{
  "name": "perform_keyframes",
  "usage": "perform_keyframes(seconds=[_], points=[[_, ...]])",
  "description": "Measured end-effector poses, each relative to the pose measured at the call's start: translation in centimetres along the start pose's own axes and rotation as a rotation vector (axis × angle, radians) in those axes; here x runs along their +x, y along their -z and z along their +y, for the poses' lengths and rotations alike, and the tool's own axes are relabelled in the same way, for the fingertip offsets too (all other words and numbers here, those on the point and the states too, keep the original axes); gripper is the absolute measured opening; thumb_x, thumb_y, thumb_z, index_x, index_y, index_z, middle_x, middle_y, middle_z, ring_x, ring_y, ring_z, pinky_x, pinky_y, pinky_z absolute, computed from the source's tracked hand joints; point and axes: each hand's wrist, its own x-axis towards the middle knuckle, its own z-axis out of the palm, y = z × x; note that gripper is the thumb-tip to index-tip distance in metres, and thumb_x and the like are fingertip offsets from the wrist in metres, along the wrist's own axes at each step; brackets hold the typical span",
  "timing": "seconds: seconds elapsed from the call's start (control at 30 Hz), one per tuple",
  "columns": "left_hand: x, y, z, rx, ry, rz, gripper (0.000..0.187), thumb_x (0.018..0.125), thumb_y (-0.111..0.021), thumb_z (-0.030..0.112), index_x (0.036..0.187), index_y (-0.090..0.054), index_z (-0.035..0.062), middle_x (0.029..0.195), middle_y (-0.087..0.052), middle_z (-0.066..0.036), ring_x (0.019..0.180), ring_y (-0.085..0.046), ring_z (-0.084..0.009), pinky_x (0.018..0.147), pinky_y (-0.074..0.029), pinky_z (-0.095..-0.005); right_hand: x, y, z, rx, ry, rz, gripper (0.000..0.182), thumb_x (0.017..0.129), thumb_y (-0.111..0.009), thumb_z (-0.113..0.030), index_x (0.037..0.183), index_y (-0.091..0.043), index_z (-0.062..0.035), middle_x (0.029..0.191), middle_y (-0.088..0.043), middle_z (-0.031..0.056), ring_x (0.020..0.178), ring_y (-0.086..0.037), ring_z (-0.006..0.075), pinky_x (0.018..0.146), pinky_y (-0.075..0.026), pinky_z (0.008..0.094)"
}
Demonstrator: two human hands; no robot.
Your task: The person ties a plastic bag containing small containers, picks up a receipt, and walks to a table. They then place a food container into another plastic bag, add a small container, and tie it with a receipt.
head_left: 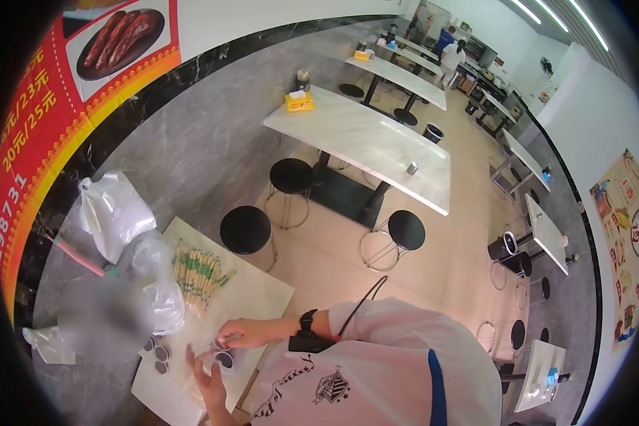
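My right hand [236,332], with a black watch [307,321] on its wrist, reaches onto a white table [263,287] at the lower left. Its fingers curl down over a small round dark-lidded sauce cup [224,359] that seems to sit in clear plastic. My left hand [207,380] lies just below it, fingers spread, touching the table beside the same cup. Two more dark-lidded cups [161,358] lie to the left. A pile of paper-wrapped chopsticks [199,273] rests further up the table.
Clear and white plastic bags [117,213] sit against the grey wall beside a blurred patch [106,312]. Black round stools [246,229] and long white tables [362,142] fill the tiled room. Two people [449,53] stand far back by a counter.
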Motion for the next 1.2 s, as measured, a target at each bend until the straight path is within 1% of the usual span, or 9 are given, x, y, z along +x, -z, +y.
perform_keyframes(seconds=[0.13,0.27,0.33,0.4,0.47,0.57,0.73,0.93,1.2], points=[[1.1,-2.3,-2.2,-0.317,0.309,-0.108,0.007,0.093,-0.050,0.002,0.098,-0.056,0.0011,0.090,-0.063,-0.010,0.087,-0.059,-0.0276,0.091,-0.044,-0.0410,1.2,-1.9,1.6,-0.039,0.009,-0.051,0.012,0.091,-0.060,-0.006,0.102,-0.063,-0.0011,0.102,-0.069,0.0119,0.094,-0.066,0.0237,0.082,-0.050,0.0331],[-1.3,-5.9,-12.6,0.082,0.181,-0.069,0.013,0.094,-0.054,0.010,0.097,-0.057,-0.0018,0.093,-0.062,-0.017,0.088,-0.058,-0.0311,0.088,-0.046,-0.0458,1.9,-1.4,4.3,0.050,0.068,-0.159,0.010,0.095,-0.063,-0.012,0.096,-0.061,-0.0022,0.091,-0.065,0.0051,0.088,-0.062,0.0170,0.081,-0.051,0.0356],[0.0,-5.3,-7.8,0.135,0.356,-0.159,0.011,0.089,-0.056,0.010,0.092,-0.057,-0.0008,0.095,-0.059,-0.018,0.087,-0.056,-0.0355,0.084,-0.046,-0.0460,2.2,-2.4,10.0,0.173,0.130,-0.203,0.025,0.096,-0.062,-0.009,0.117,-0.048,-0.0084,0.093,-0.064,0.0031,0.091,-0.063,0.0157,0.085,-0.052,0.0357],[-1.3,-6.1,-12.4,0.464,-0.245,-0.054,0.007,0.087,-0.058,0.007,0.090,-0.056,0.0005,0.106,-0.054,-0.022,0.093,-0.056,-0.0401,0.081,-0.046,-0.0489,2.1,-1.4,7.9,0.282,0.007,-0.314,0.040,0.098,-0.055,-0.001,0.131,-0.033,-0.0075,0.097,-0.066,0.0099,0.092,-0.067,0.0184,0.086,-0.054,0.0338],[0.6,-5.0,-5.8,0.152,0.218,-0.073,0.011,0.087,-0.058,0.008,0.097,-0.061,0.0035,0.117,-0.049,-0.023,0.096,-0.057,-0.0430,0.089,-0.043,-0.0521,2.6,-1.1,5.5,0.186,-0.206,-0.237,0.055,0.099,-0.056,-0.005,0.142,-0.022,-0.0006,0.090,-0.068,0.0122,0.084,-0.068,0.0181,0.081,-0.055,0.0313],[0.6,-4.8,-4.5,0.161,0.373,-0.180,0.026,0.087,-0.059,0.008,0.113,-0.054,0.0044,0.110,-0.059,-0.020,0.091,-0.063,-0.0385,0.092,-0.041,-0.0495,2.1,-0.9,4.0,0.145,-0.248,-0.265,0.057,0.097,-0.058,-0.004,0.144,-0.026,-0.0001,0.087,-0.069,0.0121,0.081,-0.068,0.0170,0.078,-0.054,0.0307],[1.8,-4.1,-3.5,0.311,0.176,-0.303,0.055,0.083,-0.058,0.004,0.131,-0.032,0.0063,0.078,-0.073,-0.008,0.078,-0.069,-0.0323,0.095,-0.036,-0.0468,3.2,-1.5,4.9,0.108,-0.359,-0.241,0.040,0.090,-0.067,-0.009,0.127,-0.055,0.0034,0.084,-0.070,0.0081,0.076,-0.066,0.0141,0.073,-0.053,0.0283],[1.5,-3.8,-4.5,0.368,0.236,-0.317,0.054,0.082,-0.060,0.007,0.130,-0.035,0.0063,0.080,-0.073,-0.008,0.077,-0.068,-0.0330,0.091,-0.035,-0.0505,4.3,-1.4,2.6,0.071,-0.305,-0.228,0.016,0.092,-0.067,-0.012,0.099,-0.066,0.0021,0.078,-0.071,0.0084,0.069,-0.066,0.0114,0.062,-0.051,0.0271],[0.1,-4.7,-2.9,0.367,0.227,0.003,0.053,0.080,-0.071,0.017,0.127,-0.045,0.0142,0.093,-0.070,-0.002,0.090,-0.067,-0.0248,0.091,-0.034,-0.0505,6.2,-2.4,4.3,-0.165,-0.407,-0.087,0.030,0.090,-0.071,-0.025,0.076,-0.063,0.0002,0.062,-0.066,0.0089,0.059,-0.065,0.0143,0.054,-0.048,0.0301]])
